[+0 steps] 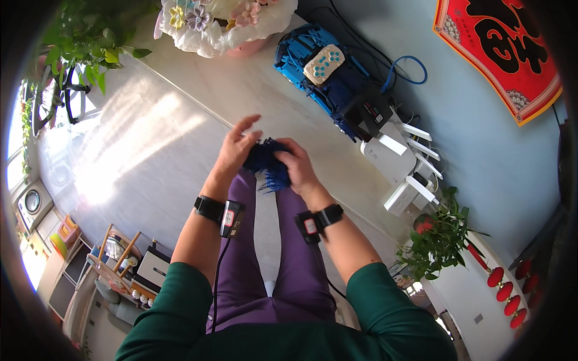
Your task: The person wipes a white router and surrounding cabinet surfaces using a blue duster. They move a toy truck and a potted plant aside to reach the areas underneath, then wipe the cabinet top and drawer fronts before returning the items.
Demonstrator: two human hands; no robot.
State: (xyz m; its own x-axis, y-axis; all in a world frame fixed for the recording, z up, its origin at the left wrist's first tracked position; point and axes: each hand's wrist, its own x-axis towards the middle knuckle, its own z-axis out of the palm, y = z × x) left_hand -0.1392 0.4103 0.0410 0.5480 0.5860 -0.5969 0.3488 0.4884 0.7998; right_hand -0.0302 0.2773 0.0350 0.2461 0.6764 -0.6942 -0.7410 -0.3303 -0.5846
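A dark blue fringed cloth point(267, 159) is bunched between my two hands, just in front of my legs. My right hand point(298, 167) grips its right side, thumb on top. My left hand point(237, 146) is at its left edge, with index finger and thumb spread apart; the lower fingers are partly hidden, so whether they hold the cloth does not show. Beyond the hands lies a light cabinet top point(216, 94). A blue model car point(316, 67) stands on it, with a cream game controller point(324, 64) resting on top.
Right of the car are a white router point(390, 155) with several antennas, a white power strip point(401, 197) and cables. A flower bouquet point(226, 22) stands at the top, and a potted plant point(435, 243) at the lower right. The blue wall point(487, 171) borders the cabinet.
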